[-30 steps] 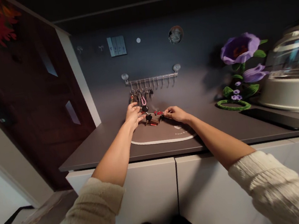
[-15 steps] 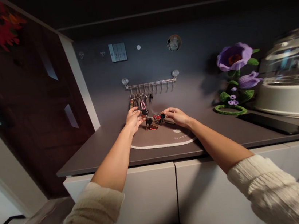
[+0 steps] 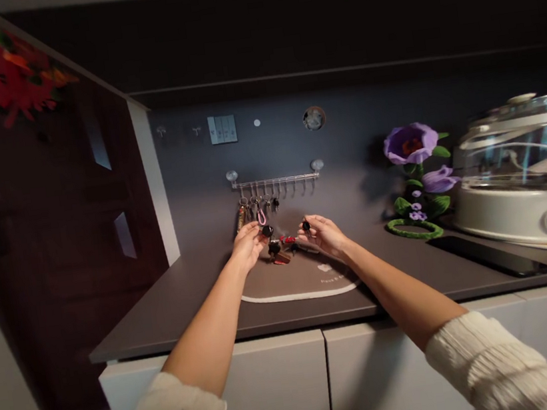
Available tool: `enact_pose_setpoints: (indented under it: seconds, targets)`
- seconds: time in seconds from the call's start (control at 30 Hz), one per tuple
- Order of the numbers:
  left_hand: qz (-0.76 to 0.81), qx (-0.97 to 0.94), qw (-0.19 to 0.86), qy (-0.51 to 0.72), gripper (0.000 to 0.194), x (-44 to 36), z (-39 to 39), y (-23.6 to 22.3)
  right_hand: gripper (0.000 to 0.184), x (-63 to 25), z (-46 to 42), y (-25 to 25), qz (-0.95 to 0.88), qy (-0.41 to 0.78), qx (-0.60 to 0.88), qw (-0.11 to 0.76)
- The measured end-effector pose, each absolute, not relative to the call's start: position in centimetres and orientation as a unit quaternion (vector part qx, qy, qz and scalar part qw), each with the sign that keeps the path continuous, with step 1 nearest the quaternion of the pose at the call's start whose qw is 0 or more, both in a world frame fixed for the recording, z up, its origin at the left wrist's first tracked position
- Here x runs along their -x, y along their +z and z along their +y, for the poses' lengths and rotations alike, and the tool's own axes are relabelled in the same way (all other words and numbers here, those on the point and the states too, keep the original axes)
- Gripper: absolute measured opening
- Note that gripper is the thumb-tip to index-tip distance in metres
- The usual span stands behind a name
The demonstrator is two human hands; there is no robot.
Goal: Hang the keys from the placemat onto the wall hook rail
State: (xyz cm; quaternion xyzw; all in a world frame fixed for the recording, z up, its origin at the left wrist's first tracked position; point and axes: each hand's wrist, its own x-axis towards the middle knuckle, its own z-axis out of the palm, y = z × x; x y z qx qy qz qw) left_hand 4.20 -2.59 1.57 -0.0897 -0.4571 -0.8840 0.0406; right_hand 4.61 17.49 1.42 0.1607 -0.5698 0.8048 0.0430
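Note:
My left hand (image 3: 247, 246) is closed in a pinch on a black, round-headed key (image 3: 267, 231), held above the mat. Level with it, my right hand (image 3: 326, 234) grips another black-headed key (image 3: 306, 225) between thumb and fingers. Below and between the hands, more dark keys (image 3: 274, 250), a reddish-brown tag (image 3: 281, 258) and a red item (image 3: 287, 239) lie on a brown mat (image 3: 284, 285) with a pale rim. Just behind, a clear hook rail (image 3: 275, 180) on the wall carries several key rings at its left end, one with a pink loop (image 3: 262, 217).
To the right stand purple flowers (image 3: 411, 143) with a green ring base, a black phone-like slab (image 3: 489, 255) and a white steamer-like appliance (image 3: 505, 201). A dark shelf (image 3: 280, 29) overhangs the counter (image 3: 166, 310). White cabinet doors (image 3: 276, 379) are below.
My right hand has risen off the heap with the black-headed key, and the key is now apart from the red item. My left hand keeps its hold. The view has tilted upward.

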Motion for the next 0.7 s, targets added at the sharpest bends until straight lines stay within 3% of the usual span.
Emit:
enact_pose_setpoints:
  seconds: [0.23, 0.43, 0.7]
  targets:
    - [-0.419, 0.083, 0.053, -0.903, 0.014, -3.8, -2.2, 1.5, 0.025, -2.1, 17.2, 2.9, -0.59, 0.781, -0.159, 0.13]
    - [-0.397, 0.081, 0.051, -0.913, 0.016, -3.3, -2.2, 1.3, 0.025, 0.6, 16.0, 4.5, -0.604, 0.761, -0.166, 0.17]
    - [-0.388, 0.047, 0.056, -0.919, 0.015, -3.2, -2.2, 1.0, 0.032, 3.9, 14.3, 6.2, -0.693, 0.635, -0.085, 0.331]
